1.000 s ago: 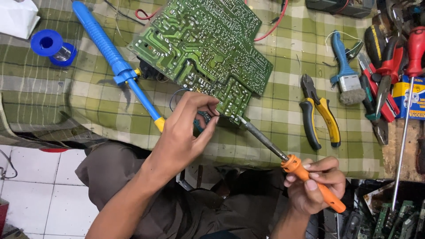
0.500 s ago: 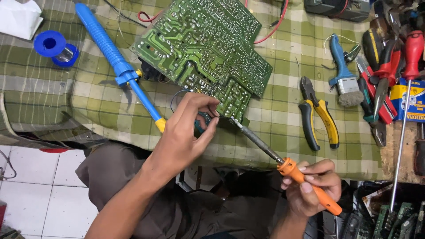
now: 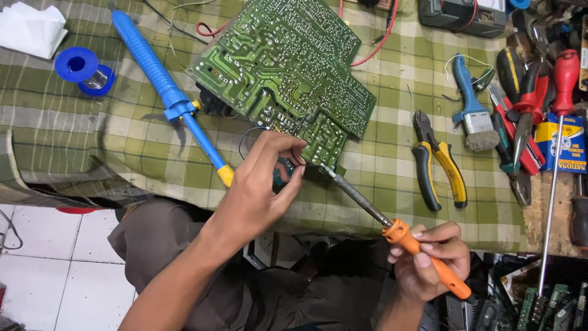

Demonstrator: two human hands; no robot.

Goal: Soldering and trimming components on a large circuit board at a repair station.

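Note:
A green circuit board [image 3: 288, 67] lies solder side up on a green checked cloth [image 3: 392, 165]. My left hand [image 3: 260, 187] pinches something small and dark at the board's near corner; what it is cannot be made out. My right hand [image 3: 432, 260] grips the orange handle of a soldering iron [image 3: 398, 230]. Its metal shaft slants up to the left, and the tip meets the board's near edge right beside my left fingertips.
A blue desoldering pump [image 3: 168, 98] lies left of the board, with a blue solder spool [image 3: 82, 70] and white tissue [image 3: 33, 27] farther left. Yellow-handled pliers [image 3: 438, 162], a blue-handled brush [image 3: 471, 110], red-handled tools [image 3: 539, 86] and a long screwdriver [image 3: 554, 184] crowd the right side.
The soldering iron tip has slid a little up and left along the board's near edge, closer to my left fingertips. My left hand stays pinched at the corner.

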